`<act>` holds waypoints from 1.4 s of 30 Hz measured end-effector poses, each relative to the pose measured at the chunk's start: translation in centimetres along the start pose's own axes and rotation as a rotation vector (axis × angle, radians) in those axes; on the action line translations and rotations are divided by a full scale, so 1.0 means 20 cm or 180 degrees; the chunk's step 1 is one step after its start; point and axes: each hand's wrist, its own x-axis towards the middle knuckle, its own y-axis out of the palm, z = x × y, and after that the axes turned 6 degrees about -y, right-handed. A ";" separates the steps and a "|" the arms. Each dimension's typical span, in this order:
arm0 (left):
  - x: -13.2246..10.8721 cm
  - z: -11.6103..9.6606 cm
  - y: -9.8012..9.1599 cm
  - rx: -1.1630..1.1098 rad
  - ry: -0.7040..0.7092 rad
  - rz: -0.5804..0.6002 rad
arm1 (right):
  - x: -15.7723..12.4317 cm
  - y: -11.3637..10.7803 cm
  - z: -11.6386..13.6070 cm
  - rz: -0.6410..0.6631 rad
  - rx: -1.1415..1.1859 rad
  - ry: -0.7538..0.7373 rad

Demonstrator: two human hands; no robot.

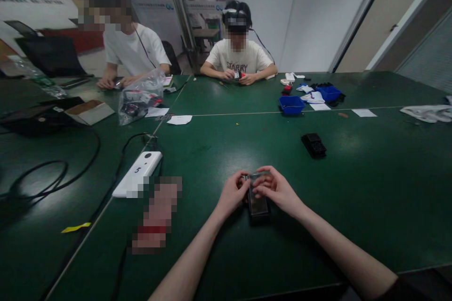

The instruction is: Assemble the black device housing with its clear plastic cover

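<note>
A small black box (259, 207) with a glossy, see-through top lies on the green table in front of me. My left hand (233, 192) grips its left edge, thumb and fingers bent together. From the other side, my right hand (277, 189) pinches the far right part of the clear top, fingers closed. Some right fingertips show dimly through the clear material. Whether the top is apart from the box I cannot tell. Farther off to the right sits a stack of similar black pieces (314, 145), touched by neither hand.
A white power bank marked 5 (136, 176) and a blurred-out phone-shaped item (157, 216) lie left, among black cables (122, 164). Blue trays (291, 105), cloths and paper slips are farther back. Two people (237, 56) sit across the table beside a plastic bag (139, 99).
</note>
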 end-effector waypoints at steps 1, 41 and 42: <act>0.00 0.00 0.00 0.0014 -0.0004 -0.0009 | 0.00 0.00 0.00 0.0007 -0.0007 -0.0013; -0.01 -0.01 0.00 -0.0313 -0.0091 0.0096 | 0.02 -0.11 -0.02 0.0067 -0.2251 -0.0520; -0.01 -0.01 0.00 -0.0327 -0.0091 0.0104 | 0.02 -0.10 -0.02 0.0103 -0.2194 -0.0468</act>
